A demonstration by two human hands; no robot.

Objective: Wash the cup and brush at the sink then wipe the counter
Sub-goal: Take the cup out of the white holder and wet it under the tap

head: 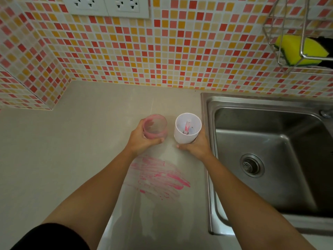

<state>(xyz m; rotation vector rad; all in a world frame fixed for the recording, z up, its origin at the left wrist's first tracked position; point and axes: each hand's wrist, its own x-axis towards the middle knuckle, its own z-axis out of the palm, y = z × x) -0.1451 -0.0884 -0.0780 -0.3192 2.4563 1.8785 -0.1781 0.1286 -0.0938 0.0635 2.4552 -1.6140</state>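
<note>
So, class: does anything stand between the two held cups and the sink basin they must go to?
Nothing visible does. The right hand holds the white cup beside the sink rim; the left hand holds the pink cup further left. Only bare counter and that rim lie between.

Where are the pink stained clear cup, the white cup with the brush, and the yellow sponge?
Pink stained clear cup (155, 127): head view, inner wall.
White cup with the brush (182, 137): head view, outer side wall.
Yellow sponge (292, 47): head view, top face in the wire rack.

brushed steel sink (209, 112) — glossy counter (90, 141)
</note>
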